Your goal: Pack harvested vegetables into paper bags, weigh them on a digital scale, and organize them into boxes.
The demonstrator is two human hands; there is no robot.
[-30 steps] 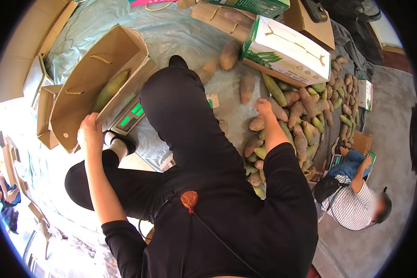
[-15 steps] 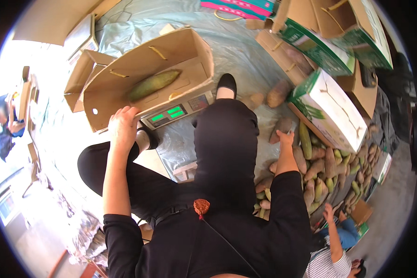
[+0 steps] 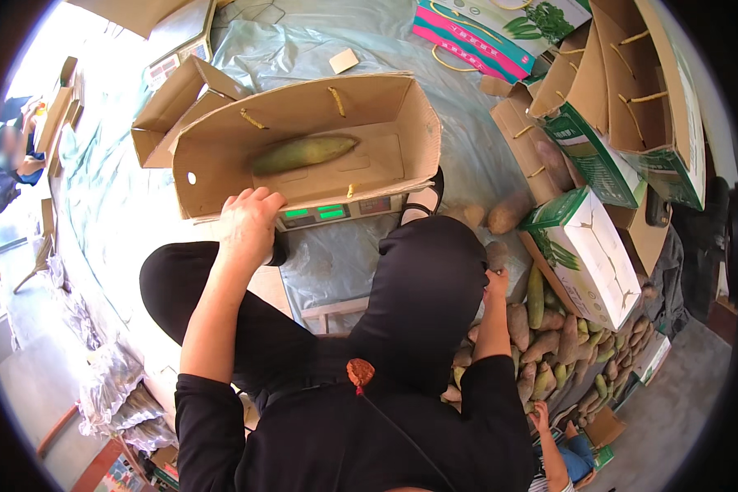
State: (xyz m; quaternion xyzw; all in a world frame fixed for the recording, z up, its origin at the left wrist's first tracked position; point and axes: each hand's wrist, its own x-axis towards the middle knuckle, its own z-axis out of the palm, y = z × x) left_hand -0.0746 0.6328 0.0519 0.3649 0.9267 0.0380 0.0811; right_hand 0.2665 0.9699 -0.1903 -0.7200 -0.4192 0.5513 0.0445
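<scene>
A long green radish (image 3: 305,154) lies inside an open cardboard carton (image 3: 385,154) that rests on a digital scale (image 3: 375,206) with green lit digits. My left hand (image 3: 250,221) is closed over the carton's near rim, fingers over the edge. Beside my bent knee, my right hand (image 3: 495,284) has its fingers curled at the end of a soil-brown radish (image 3: 497,254); the knee hides part of this hand. Right below it spreads a heap of green and muddy radishes (image 3: 558,340).
A closed green-and-white carton (image 3: 586,254) stands right of my right hand. Open cartons (image 3: 594,139) crowd the far right, near a pink-and-blue box (image 3: 471,41). Plastic sheeting (image 3: 287,53) covers the floor. One person's hand (image 3: 539,416) reaches toward the heap; another person (image 3: 12,156) is far left.
My view has shifted, so the carton and scale appear farther right. My left hand stays on the carton rim. My right hand remains at the brown radish, now closer to my knee.
</scene>
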